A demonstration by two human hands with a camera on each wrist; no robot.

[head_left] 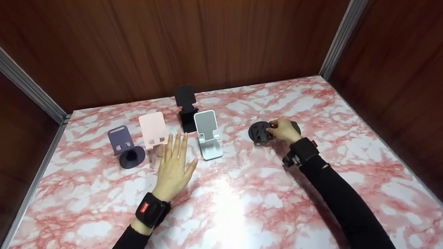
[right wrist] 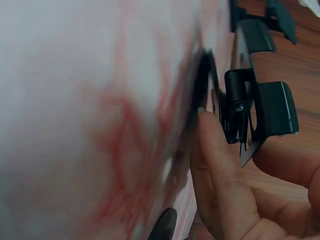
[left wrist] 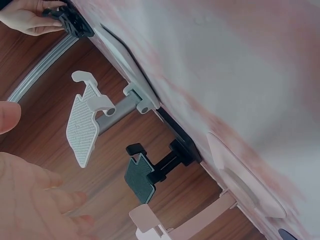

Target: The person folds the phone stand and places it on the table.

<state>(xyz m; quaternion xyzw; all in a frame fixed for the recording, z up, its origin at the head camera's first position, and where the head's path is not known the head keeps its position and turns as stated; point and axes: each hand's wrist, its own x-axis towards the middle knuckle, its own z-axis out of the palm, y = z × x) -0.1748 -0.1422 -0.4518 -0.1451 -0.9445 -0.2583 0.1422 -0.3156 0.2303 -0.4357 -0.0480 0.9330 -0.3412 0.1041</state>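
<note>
My right hand pinches a folded black phone stand with a round base, close over the right half of the table. In the right wrist view the thumb lies against the stand's plate and the fingers reach under its base. Partly hidden behind this hand is another dark round piece. My left hand holds nothing, palm down with straight fingers, in front of a pink phone stand whose base it partly covers. Just right of its fingertips stands a white phone stand, unfolded.
A black phone stand stands unfolded behind the white one. Farthest left is a purple phone stand with a round base. All rest on a pink-and-white marbled table. Brown wood-grain panels with metal edges rise at the back and sides.
</note>
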